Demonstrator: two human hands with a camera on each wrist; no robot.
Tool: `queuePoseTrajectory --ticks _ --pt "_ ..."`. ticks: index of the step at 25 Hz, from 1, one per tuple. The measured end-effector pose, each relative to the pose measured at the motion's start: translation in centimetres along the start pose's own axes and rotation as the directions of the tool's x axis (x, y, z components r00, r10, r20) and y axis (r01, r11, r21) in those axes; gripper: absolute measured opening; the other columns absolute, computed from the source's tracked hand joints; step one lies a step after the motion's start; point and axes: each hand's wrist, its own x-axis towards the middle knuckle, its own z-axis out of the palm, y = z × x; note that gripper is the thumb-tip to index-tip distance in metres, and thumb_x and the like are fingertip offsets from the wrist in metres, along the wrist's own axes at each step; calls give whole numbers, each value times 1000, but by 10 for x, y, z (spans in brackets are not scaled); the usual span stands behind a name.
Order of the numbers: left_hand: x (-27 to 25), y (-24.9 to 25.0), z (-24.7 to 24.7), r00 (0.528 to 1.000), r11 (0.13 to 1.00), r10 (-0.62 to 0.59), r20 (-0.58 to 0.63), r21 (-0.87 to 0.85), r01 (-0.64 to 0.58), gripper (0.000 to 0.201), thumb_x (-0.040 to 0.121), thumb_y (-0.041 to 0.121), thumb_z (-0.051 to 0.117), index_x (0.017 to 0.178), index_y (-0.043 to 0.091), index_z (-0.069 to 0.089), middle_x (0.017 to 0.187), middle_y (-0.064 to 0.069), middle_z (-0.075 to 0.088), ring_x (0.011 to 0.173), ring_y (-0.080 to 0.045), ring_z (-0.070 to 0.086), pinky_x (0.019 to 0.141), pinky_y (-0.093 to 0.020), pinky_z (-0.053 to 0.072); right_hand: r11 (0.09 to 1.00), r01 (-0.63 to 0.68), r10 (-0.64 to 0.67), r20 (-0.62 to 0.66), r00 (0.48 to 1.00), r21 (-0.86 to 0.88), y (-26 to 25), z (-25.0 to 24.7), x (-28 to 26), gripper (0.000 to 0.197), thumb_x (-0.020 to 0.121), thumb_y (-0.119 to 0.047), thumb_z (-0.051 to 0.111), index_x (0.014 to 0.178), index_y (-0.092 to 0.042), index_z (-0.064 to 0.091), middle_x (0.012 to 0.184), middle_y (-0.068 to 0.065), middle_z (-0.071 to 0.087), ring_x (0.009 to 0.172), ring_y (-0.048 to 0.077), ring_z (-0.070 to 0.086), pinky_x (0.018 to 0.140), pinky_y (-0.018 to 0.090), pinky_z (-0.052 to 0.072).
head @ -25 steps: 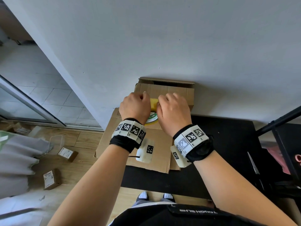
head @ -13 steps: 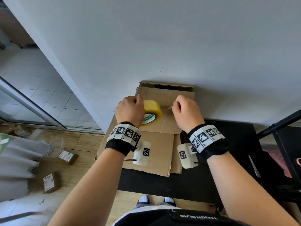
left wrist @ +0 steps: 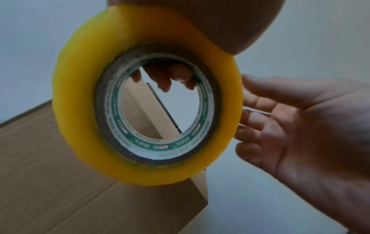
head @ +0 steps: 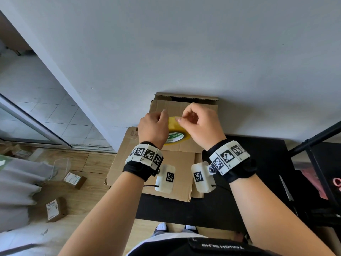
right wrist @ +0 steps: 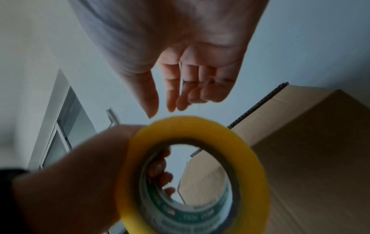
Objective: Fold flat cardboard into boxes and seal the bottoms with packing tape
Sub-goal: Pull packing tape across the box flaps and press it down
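Left hand [head: 154,126]: grips the tape roll [left wrist: 128,98], fingers curled through the core and the thumb on the outer yellow face; held in the air above the cardboard.
Right hand [head: 200,124]: just beside the roll's upper rim, thumb and fingertips drawn close together over the yellow edge. Whether they pinch a tape end cannot be told; the wrist view shows a narrow gap between thumb and forefinger.
Tape roll: yellow, with a green-and-white printed core, standing on edge between the two hands, in front of the box.
Box [head: 184,106]: brown cardboard, erected, set against the white wall [head: 184,43] at the far side of the desk; a flap edge shows at its top.
Flat cardboard [head: 177,174]: several sheets stacked under the hands, overhanging the desk's left edge.
Desk [head: 258,172]: black surface, bare to the right of the stack.
Floor [head: 88,163]: wood, with two small labelled parcels [head: 55,209] lying to the left.
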Motion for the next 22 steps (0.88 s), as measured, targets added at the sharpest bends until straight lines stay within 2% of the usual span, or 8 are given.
queuePoseTrajectory --ticks 1,5,9,11,14,15,18,22 --pt "0 2 1 1000 1000 4 -3 -3 -4 46 96 30 47 56 10 35 51 -2 33 51 -19 30 51 -34 26 999 -7 7 4 1000 -53 1 2 0 18 84 -25 71 76 -17 58 64 -5 55 59 10 51 56 26 43" --pt "2 5 2 1000 1000 5 -12 5 -5 48 96 29 47 54 11 34 51 -2 34 51 -19 31 52 -34 26 998 -62 63 -27 998 23 7 5 1 13 84 -18 71 77 -12 61 68 1 59 63 13 54 59 32 48" --pt "3 5 3 1000 999 -19 -11 -42 18 46 96 27 49 56 11 33 52 -1 30 52 -19 27 53 -34 22 990 -111 115 -38 993 87 15 3 5 4 88 -12 66 89 -15 69 75 0 64 70 13 60 60 34 54" --pt "5 5 4 999 996 -37 -9 -86 36 42 95 26 49 58 9 38 53 -1 31 53 -19 28 53 -34 23 994 -82 86 -55 995 66 16 4 5 5 87 -16 68 91 -15 71 81 1 65 75 12 58 66 30 52" --pt "6 4 5 999 994 -39 8 -103 39 42 95 26 49 58 8 42 52 -1 34 52 -18 31 52 -32 26 994 -99 100 -24 995 46 15 4 5 14 80 -27 76 90 -17 72 87 -4 59 76 5 54 65 15 43" --pt "6 3 5 999 994 -38 12 -103 39 42 95 26 49 58 9 42 52 -1 34 51 -18 31 52 -32 25 992 -113 114 -10 993 54 16 4 6 15 80 -27 77 90 -17 73 88 -6 59 76 5 54 64 15 43" --pt "6 3 6 999 994 -41 12 -99 43 46 95 26 50 54 12 33 51 1 29 51 -18 28 52 -33 22 974 -176 172 41 984 140 20 1 8 14 82 -26 76 93 -17 76 86 -12 64 76 11 62 59 26 48" --pt "7 4 5 999 993 -51 7 -109 51 43 95 26 50 57 10 39 52 -1 33 52 -18 31 52 -32 24 979 -162 153 84 985 124 19 -2 9 19 84 -25 74 102 -17 76 87 -13 68 81 11 66 60 23 52"
